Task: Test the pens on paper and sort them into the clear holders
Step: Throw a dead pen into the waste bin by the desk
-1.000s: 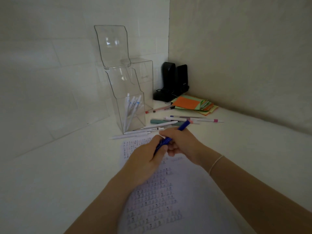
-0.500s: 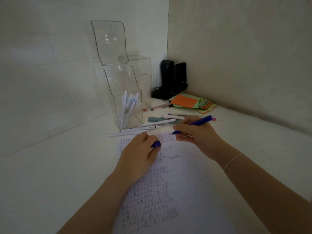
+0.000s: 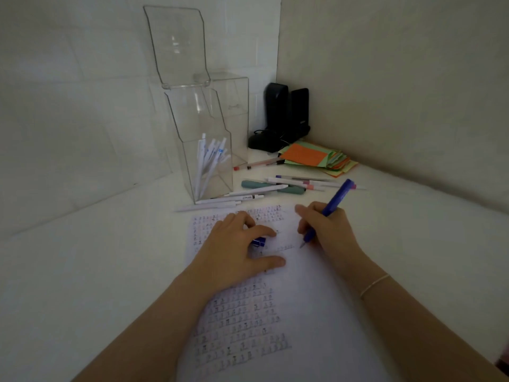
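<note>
The cap has come off the blue pen (image 3: 327,211). 1 second ago both hands were pulling at it together. Now the right hand (image 3: 326,230) grips the pen like a pencil, with its tip down just above the paper (image 3: 303,312). The left hand (image 3: 237,249) rests on the paper, pressing it flat, and its fingers curl around the blue cap (image 3: 259,242). I think the pen is about to be tried out.

The paper has rows of small marks, too tiny to read. 1 white pen (image 3: 239,199) on the table has a dark label I cannot read. More white pens stand in the front clear holder (image 3: 192,128).
</note>
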Motion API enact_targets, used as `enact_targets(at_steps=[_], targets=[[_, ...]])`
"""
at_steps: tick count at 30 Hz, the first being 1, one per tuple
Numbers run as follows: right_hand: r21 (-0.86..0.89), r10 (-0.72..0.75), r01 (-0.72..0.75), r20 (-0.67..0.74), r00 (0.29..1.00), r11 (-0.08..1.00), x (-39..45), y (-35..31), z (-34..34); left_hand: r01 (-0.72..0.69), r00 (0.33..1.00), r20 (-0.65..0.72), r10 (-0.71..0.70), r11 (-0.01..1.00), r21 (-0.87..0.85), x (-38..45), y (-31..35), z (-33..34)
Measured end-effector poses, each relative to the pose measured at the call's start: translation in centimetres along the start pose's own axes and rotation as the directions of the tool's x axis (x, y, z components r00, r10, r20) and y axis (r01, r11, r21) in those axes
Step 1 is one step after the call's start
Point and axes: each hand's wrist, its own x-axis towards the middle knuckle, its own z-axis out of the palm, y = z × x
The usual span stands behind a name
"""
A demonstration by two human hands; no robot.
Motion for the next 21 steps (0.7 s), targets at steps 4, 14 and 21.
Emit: enact_targets(at_steps=[4,14,21], targets=[[0.042,0.042,-0.04,-0.048,0.998,0.998,-0.12,-0.28,0.4,0.004,1.0,0.008,-0.004,1.0,-0.022,-0.05,-0.03,0.06],[-0.043,0.021,-0.02,0.017,1.0,0.999,0.07,-0.08,-0.1,0.003,1.0,0.011,-0.003,1.0,-0.007,-0.13,-0.27,0.24],[-0.265,-0.05,0.025,-0.087,0.995,0.964,0.01,0.48,0.51,0.006,1.0,0.01,-0.006,1.0,0.0,-0.04,-0.22,0.28]])
